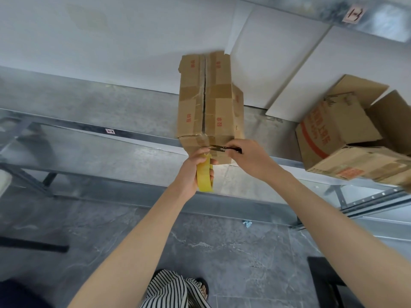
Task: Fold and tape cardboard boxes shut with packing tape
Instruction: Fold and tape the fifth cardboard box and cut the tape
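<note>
A long brown cardboard box (206,103) with red print lies on a metal shelf, its top flaps folded shut and a strip of clear tape along the middle seam. My left hand (196,167) grips a yellow roll of packing tape (205,176) below the box's near end. My right hand (246,157) holds small black scissors (224,148) with the blades pointing left at the tape on the box's near end, just above the roll.
Several other cardboard boxes (338,130) are piled on the shelf at the right. The galvanised metal shelf (100,143) runs along a white wall. Grey tiled floor lies below, with a black object (327,276) at the lower right.
</note>
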Tool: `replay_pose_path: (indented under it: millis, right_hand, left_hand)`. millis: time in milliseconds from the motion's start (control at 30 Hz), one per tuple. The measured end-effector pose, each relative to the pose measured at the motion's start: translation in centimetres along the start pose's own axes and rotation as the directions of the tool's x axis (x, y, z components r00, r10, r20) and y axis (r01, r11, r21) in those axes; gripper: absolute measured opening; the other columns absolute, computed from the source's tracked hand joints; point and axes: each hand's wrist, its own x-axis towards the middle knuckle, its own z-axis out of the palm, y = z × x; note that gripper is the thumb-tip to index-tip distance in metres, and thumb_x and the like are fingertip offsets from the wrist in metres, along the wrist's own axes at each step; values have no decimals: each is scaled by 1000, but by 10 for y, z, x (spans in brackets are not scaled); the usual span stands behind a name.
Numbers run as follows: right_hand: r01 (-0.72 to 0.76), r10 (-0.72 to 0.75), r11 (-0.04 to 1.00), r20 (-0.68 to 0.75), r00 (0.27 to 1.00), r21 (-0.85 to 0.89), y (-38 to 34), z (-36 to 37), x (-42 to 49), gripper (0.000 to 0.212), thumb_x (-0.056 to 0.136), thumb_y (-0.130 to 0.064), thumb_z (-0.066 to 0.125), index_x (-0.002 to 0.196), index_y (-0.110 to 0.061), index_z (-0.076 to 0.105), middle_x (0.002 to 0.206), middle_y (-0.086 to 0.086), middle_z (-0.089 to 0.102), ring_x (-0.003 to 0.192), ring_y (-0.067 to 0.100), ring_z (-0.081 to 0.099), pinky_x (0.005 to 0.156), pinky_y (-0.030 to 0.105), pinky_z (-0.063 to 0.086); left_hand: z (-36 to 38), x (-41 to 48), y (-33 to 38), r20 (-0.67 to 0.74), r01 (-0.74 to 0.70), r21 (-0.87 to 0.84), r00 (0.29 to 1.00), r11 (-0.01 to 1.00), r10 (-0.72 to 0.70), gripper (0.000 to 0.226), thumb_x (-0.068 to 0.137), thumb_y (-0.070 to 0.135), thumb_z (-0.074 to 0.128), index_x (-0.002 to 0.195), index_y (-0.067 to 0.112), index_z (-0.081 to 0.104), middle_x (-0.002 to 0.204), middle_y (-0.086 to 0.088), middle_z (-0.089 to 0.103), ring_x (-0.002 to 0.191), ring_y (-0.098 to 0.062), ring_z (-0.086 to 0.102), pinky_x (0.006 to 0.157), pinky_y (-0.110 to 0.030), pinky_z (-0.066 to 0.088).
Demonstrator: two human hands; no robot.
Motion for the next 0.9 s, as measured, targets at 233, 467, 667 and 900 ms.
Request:
replay_pose_path:
  millis: [233,467,667,900]
  right_hand:
    - [-68,67,997,-33,997,-20,52,-35,-1,12,94,-15,55,90,-20,65,80,-5,63,64,9,52,54,14,37]
    - [-189,192,981,-151,970,33,121,-37,28,9,91,-15,59,94,-13,67,90,2,64,83,19,56,68,26,39]
    - [-322,313,947,-261,913,5,158,-7,62,18,94,-22,53,104,-13,65,99,9,66,92,28,58,74,33,45]
    - [-351,305,922,-248,919,-165,177,4,86,34,96,-26,51,128,-16,54,130,16,47,122,36,40,97,46,37]
  left_hand:
    - [0,5,-3,9,-29,-37,1000,999,29,27,89,9,46,115,13,54,83,-12,62,52,-15,55,51,-24,48]
    - [2,9,-6,-40,-64,-49,997,997,62,23,94,4,39,102,14,58,82,-13,60,49,-16,53,50,-21,47]
    - [-1,15,-11,-80,-70,-36,995,997,67,23,94,9,42,104,18,61,81,-9,65,50,-17,52,51,-23,47]
    - [2,15,-14,-104,-100,-40,990,994,96,23,94,9,42,108,17,59,82,-9,64,51,-18,51,51,-23,46]
